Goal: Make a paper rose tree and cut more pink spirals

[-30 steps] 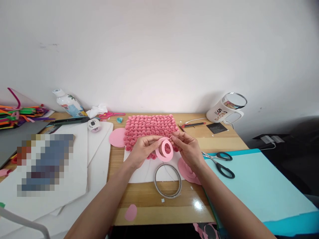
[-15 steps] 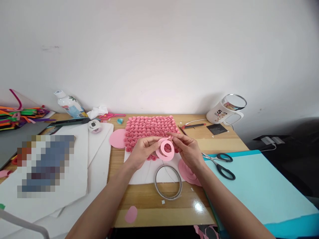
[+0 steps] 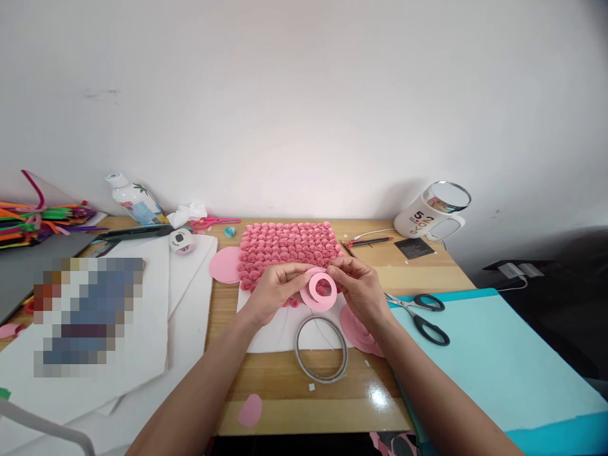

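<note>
Your left hand [image 3: 275,290] pinches the pink paper curl [image 3: 323,303] by its left edge, thumb in front; your right hand [image 3: 357,286] pinches it at the top right, with thumb and finger close together; some of your fingertips are tucked behind the paper, and the bit between your right fingertips is too small to make out; the curl hangs in front of the lower rows of pink paper roses [image 3: 285,242], and your hands hide some of those; the roses sit on a white sheet [image 3: 270,339], partly covered by your left hand; the tape roll [image 3: 325,379] lies near you, over the sheet's front edge; your right wrist covers part of the pink paper discs [image 3: 355,328]; just beside that arm are the scissors [image 3: 405,304], with their tips hard to see; the blue folder [image 3: 489,367] is partly under your arm; on the left, a picture [image 3: 90,310] is blurred into squares; at the bottom, pink scraps [image 3: 377,442] are cut off, and so are both your arms.
</note>
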{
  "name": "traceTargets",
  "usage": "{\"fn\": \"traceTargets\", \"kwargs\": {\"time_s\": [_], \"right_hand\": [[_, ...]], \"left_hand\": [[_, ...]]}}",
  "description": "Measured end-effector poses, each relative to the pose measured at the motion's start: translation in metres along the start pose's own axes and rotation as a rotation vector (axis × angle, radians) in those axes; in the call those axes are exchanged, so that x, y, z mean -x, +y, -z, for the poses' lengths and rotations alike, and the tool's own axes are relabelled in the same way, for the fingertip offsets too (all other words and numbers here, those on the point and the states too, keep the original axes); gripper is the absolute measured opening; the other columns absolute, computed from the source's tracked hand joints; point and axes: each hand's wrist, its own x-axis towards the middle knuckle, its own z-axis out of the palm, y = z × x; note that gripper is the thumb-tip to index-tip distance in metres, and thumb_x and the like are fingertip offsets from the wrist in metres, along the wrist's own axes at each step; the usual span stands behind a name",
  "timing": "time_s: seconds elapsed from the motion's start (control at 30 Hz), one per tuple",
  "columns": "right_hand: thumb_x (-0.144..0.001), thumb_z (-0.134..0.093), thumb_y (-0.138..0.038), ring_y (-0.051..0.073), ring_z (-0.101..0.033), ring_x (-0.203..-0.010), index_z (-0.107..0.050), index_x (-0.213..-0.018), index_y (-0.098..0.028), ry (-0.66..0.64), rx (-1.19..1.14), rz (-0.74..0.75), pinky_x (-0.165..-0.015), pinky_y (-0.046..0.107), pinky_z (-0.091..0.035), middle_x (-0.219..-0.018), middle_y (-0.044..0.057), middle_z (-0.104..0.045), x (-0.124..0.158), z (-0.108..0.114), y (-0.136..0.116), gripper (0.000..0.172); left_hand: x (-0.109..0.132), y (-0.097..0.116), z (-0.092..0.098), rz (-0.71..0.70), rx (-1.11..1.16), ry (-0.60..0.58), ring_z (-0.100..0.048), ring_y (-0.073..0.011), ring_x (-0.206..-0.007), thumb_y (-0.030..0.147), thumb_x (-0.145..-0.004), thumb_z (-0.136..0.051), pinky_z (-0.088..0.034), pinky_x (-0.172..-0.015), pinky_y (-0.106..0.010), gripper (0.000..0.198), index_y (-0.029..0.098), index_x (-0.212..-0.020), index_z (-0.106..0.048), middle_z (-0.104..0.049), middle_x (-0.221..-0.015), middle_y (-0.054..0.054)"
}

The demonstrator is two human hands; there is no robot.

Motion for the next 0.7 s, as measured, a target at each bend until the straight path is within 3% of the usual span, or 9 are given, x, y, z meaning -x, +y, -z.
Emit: {"fn": "traceTargets", "kwargs": {"time_s": [0.13,0.3,0.7], "right_hand": [[-0.058,-0.083,-0.035,0.009,-0.05,-0.051,-0.072,-0.072,-0.02,0.053,0.012,-0.008,-0.047,0.023,-0.037,-0.061,-0.001,-0.066,0.0002,-0.0005,0.0012,0.023],[-0.064,-0.078,-0.037,0.011,-0.055,-0.055,-0.075,-0.085,-0.022,-0.031,-0.003,-0.026,-0.049,0.023,-0.039,-0.075,0.003,-0.073,0.0007,-0.0027,-0.0005,0.026],[-0.06,-0.082,-0.032,0.009,-0.05,-0.051,-0.067,-0.071,-0.019,0.005,-0.011,-0.011,-0.047,0.021,-0.038,-0.062,-0.003,-0.062,0.0014,-0.0008,0.0001,0.023]], "left_hand": [[0.0001,0.0005,-0.0004,-0.005,-0.003,-0.005,-0.049,-0.0059,-0.05,0.042,-0.074,-0.068,-0.036,-0.043,-0.017,0.04,0.019,-0.106,-0.069,-0.066,-0.07,-0.002],[-0.0002,-0.001,0.0019,0.006,0.04,-0.013,-0.051,-0.0077,-0.053,0.042,-0.075,-0.067,-0.037,-0.042,-0.018,0.044,0.018,-0.113,-0.066,-0.066,-0.076,-0.004],[0.001,0.0015,-0.0016,-0.001,0.02,0.017,-0.051,-0.0066,-0.051,0.04,-0.072,-0.07,-0.038,-0.044,-0.018,0.037,0.016,-0.1,-0.071,-0.067,-0.07,-0.003]]}}
